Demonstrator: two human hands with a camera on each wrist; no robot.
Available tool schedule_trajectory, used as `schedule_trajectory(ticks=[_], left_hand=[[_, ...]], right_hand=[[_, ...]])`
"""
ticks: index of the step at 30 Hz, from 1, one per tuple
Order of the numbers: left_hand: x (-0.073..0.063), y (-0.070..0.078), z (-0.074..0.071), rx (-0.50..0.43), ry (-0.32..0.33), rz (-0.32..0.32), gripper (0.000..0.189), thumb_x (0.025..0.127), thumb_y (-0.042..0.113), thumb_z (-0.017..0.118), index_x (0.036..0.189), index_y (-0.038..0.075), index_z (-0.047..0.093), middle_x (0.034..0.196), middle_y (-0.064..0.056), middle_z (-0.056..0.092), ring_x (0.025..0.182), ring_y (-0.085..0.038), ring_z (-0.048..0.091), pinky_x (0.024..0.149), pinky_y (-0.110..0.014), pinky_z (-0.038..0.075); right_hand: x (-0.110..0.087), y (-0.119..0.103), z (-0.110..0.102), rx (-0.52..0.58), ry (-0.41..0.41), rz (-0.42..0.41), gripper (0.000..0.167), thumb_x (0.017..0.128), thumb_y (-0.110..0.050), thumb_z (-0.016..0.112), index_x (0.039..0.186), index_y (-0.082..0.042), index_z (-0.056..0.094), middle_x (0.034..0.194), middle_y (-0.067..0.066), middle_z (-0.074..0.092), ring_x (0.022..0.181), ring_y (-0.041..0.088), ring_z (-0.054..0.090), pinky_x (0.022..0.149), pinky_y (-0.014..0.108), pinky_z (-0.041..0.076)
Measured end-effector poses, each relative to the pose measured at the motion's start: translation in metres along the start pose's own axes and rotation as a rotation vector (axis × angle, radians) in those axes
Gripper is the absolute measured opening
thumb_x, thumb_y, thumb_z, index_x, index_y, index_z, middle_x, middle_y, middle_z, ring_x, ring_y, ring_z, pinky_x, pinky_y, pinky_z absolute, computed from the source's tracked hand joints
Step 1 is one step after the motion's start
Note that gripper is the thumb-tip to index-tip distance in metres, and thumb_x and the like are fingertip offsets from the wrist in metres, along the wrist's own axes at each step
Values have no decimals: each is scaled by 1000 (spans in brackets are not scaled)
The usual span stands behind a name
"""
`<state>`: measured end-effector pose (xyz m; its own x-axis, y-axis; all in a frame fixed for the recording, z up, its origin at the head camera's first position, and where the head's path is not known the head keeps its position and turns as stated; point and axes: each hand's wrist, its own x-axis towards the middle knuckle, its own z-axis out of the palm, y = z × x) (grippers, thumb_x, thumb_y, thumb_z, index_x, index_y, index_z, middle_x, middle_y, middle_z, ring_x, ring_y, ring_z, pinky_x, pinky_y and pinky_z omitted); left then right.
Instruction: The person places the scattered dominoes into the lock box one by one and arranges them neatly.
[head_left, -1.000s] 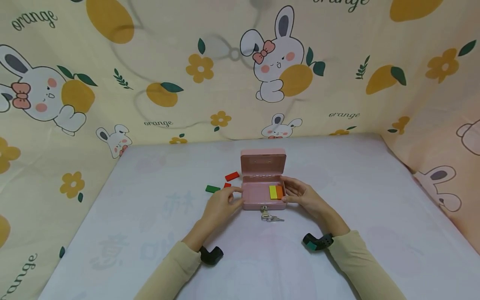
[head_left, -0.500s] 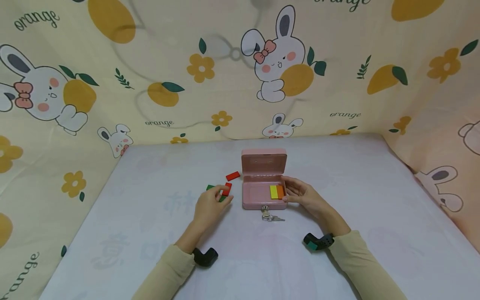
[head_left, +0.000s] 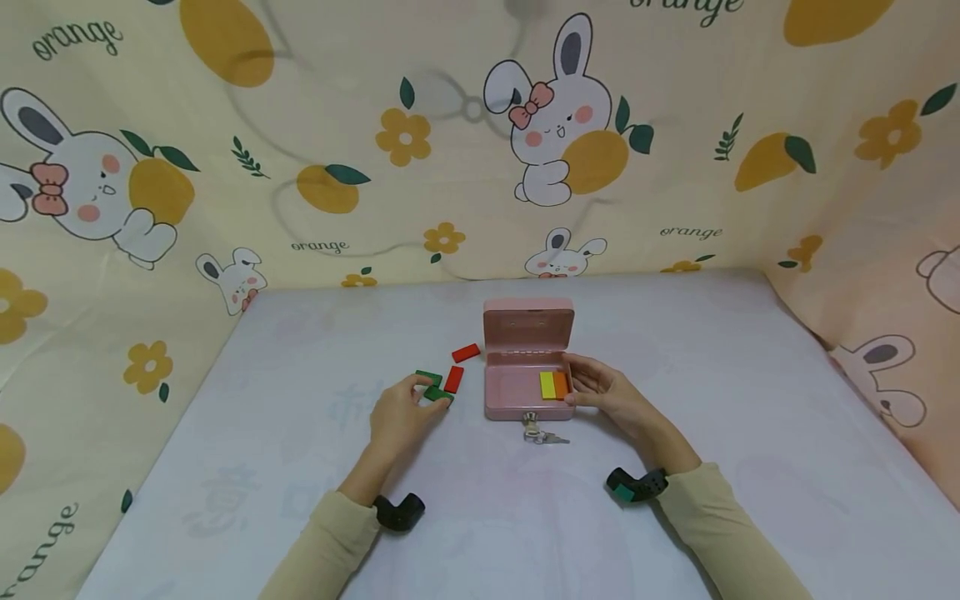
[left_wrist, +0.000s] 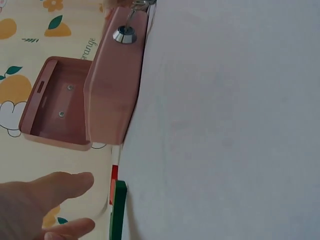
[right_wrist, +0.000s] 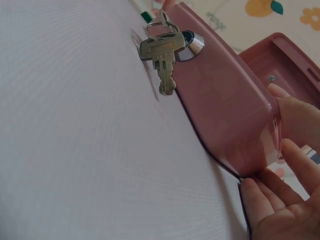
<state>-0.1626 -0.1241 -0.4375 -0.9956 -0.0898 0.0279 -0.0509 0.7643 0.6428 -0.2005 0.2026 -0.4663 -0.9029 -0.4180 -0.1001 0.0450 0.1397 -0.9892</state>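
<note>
I'm hovering left hand (head_left: 394,415) spread beside nearer green block (head_left: 437,394), gripping box (head_left: 507,413) with right hand (head_left: 617,395).

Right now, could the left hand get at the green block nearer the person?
Most likely yes. The left hand is right by that green block, its thumb and finger apart, and nothing visible lies on top of the block to bar the way.

Left wrist view chops the left hand (left_wrist: 30,205) at the left edge and a green block (left_wrist: 118,212) at the bottom, marks on the key (right_wrist: 162,51) are too fuzzy to read, and the right hand (right_wrist: 290,210) covers bits of the pink box (right_wrist: 225,95)
</note>
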Motion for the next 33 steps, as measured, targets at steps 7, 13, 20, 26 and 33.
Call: schedule_trajectory(ticks=[7,13,20,26,33], left_hand=[[1,-4,-2,63,-36,-35,42,79,35,76,111,10,68,80,-9,64,69,-16,54,52,-24,33],[3,-6,-2,83,-67,-49,48,78,38,78,113,8,67,87,-11,68,68,-17,55,53,-23,34],[8,-7,0,69,-100,-68,50,76,37,79,115,9,67,79,-6,60,65,-15,47,53,-23,30],[13,-15,0,-37,-174,-36,48,78,26,78,119,7,65,63,2,42,57,-12,36,53,-24,26],[18,-23,-3,-169,-240,-16,49,77,17,79,122,3,63,57,3,33,55,-11,30,54,-24,26]], right_hand=[[-1,0,1,-6,12,14,68,91,-7,64,149,-4,30,158,19,26,147,40,25,99,10,41],[-1,0,1,6,7,2,68,91,-5,63,149,-2,29,159,20,24,147,40,23,98,8,40],[0,0,0,-8,7,0,68,90,-7,64,149,-3,30,159,20,24,147,40,24,98,9,40],[0,0,1,-17,10,2,68,91,-8,64,149,-4,31,158,19,26,147,39,26,97,8,41],[0,0,1,4,12,10,68,90,-6,64,149,-4,30,158,19,26,147,39,25,96,7,42]])
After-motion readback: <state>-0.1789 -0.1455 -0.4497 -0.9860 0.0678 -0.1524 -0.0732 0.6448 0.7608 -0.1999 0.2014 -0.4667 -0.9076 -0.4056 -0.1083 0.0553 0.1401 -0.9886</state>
